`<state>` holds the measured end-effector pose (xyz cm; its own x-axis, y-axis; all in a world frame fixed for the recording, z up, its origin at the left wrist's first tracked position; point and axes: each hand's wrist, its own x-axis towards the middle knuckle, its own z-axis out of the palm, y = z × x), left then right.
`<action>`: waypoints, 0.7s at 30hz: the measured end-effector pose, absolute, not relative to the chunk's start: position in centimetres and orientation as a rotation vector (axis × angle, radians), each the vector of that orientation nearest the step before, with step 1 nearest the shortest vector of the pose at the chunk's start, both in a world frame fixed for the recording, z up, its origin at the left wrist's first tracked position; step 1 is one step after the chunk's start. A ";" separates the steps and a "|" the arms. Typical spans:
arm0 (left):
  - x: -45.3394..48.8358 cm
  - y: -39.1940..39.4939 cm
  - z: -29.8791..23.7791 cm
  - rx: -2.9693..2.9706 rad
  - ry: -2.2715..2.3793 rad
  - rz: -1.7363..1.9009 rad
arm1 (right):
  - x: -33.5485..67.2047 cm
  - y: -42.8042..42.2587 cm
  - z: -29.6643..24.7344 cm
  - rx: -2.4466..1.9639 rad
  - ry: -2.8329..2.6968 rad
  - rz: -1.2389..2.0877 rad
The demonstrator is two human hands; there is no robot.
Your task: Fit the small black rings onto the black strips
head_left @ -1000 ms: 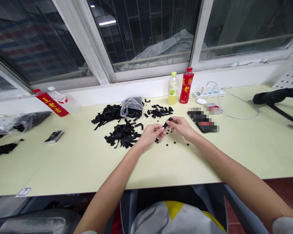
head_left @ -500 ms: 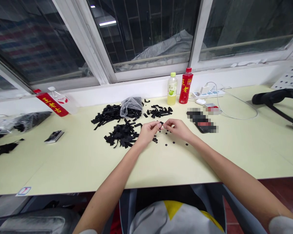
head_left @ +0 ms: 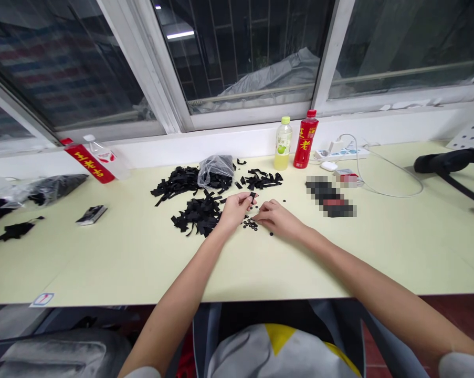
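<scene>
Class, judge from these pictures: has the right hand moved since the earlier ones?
Yes: the right hand has moved leftward and lower in view, farther from the upright red drink bottle.

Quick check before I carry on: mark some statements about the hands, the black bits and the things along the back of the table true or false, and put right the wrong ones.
1. The left hand holds a small black piece. True.
2. The right hand grips a drink bottle. False: its fingertips are down at the small black rings.
3. The green-capped bottle stands upright. True.
4. The plastic bag behind the left hand lies apart from the black strips. False: it touches the back pile of them.
5. The white power strip lies right of the green-capped bottle. True.
</scene>
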<state>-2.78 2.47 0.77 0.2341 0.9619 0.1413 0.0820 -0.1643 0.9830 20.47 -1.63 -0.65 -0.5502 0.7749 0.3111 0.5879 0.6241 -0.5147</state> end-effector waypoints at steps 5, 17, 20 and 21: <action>-2.6 2.2 0.9 1.585 1.114 1.061 | 20.7 -1.2 -0.2 -1.073 -2.258 0.615; -2.5 1.5 1.0 1.653 1.153 0.997 | 20.8 -0.8 0.0 -1.199 -2.169 0.718; -2.6 1.2 1.0 1.685 1.138 0.963 | 20.8 -0.9 0.6 -1.176 -2.051 0.766; -2.6 1.0 1.1 1.701 1.125 0.945 | 20.8 -0.9 0.8 -1.176 -1.987 0.775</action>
